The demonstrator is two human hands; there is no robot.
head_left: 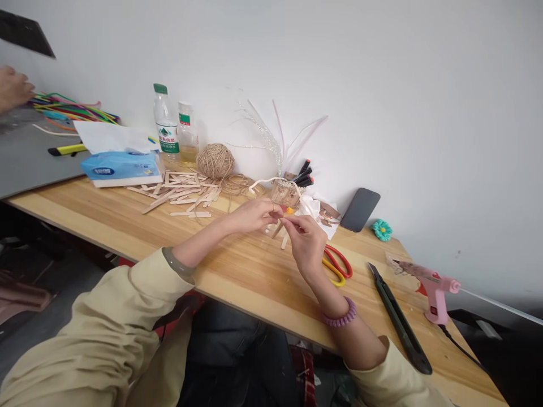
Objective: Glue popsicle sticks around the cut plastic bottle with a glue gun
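Note:
Both of my hands meet over the middle of the wooden table (237,271). My left hand (254,215) is pinched closed on a small piece I cannot make out, next to a little basket-like craft (285,192) with a white pipe-cleaner handle. My right hand (304,240) is also closed, pinching short wooden sticks (280,233) that poke out below the fingers. Red and yellow scissors (339,264) lie just right of my right hand.
A heap of popsicle sticks (182,195), a twine ball (214,160), two bottles (167,121), a tissue pack (121,167), markers (304,174), a phone (360,209), a teal flower (382,229), a utility knife (399,319), a pink glue gun (432,285). Another person's hand (12,87) reaches toward coloured pipe cleaners (74,108).

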